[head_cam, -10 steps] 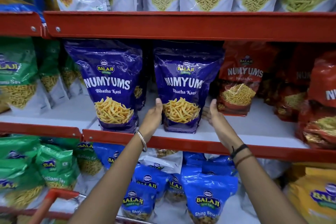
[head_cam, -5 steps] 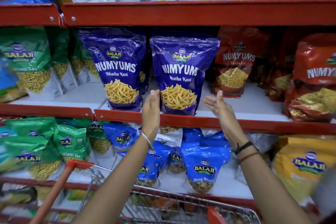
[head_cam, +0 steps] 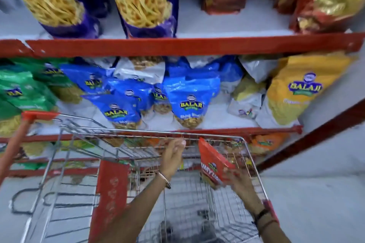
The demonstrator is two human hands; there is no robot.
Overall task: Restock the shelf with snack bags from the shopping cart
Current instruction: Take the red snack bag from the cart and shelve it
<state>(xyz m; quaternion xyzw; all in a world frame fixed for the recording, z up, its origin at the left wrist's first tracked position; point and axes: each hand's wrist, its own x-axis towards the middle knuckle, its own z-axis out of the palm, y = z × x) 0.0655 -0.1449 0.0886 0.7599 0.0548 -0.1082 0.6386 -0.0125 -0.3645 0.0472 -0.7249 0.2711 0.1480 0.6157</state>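
A: In the head view, what is happening?

B: The right hand is pinching a red snack bag over the shopping cart. The left hand is hanging spread and holding nothing.

A: Is the job getting done?

B: I am guessing some is. Two purple bags are standing on the shelf, but this red one is not up there yet.

A: Is there room?

B: White space is showing between the purple and red bags. The red shelf edge is sticking out above.
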